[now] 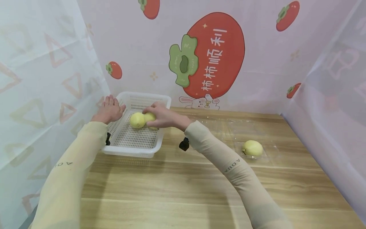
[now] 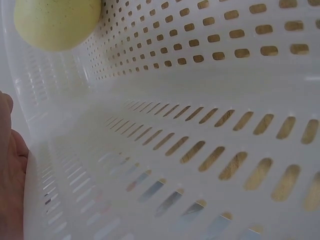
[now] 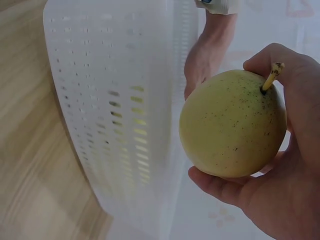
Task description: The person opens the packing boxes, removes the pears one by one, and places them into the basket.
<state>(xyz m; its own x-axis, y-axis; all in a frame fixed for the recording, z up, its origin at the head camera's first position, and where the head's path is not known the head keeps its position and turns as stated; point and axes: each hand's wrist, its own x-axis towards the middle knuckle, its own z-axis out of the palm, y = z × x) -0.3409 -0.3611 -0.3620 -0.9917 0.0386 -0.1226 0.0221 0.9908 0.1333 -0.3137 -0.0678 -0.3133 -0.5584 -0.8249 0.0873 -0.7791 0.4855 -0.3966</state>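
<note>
My right hand (image 1: 162, 116) grips a yellow-green pear (image 3: 232, 125) over the right side of a white perforated plastic basket (image 1: 130, 152). In the right wrist view the fingers and thumb curl round the pear, and its short brown stem points toward the palm side. Another pear (image 1: 137, 120) is in the basket, beside the held one in the head view. My left hand (image 1: 110, 109) lies at the basket's left rim, fingers extended and pointing away. Part of that hand (image 2: 11, 175) shows at the edge of the left wrist view, outside the basket wall.
On the wooden table (image 1: 183, 187), a third pear (image 1: 253, 148) sits in a clear plastic tray (image 1: 240, 127) to the right. Patterned cloth walls (image 1: 137, 47) close in the back and both sides. The left wall stands close to the basket.
</note>
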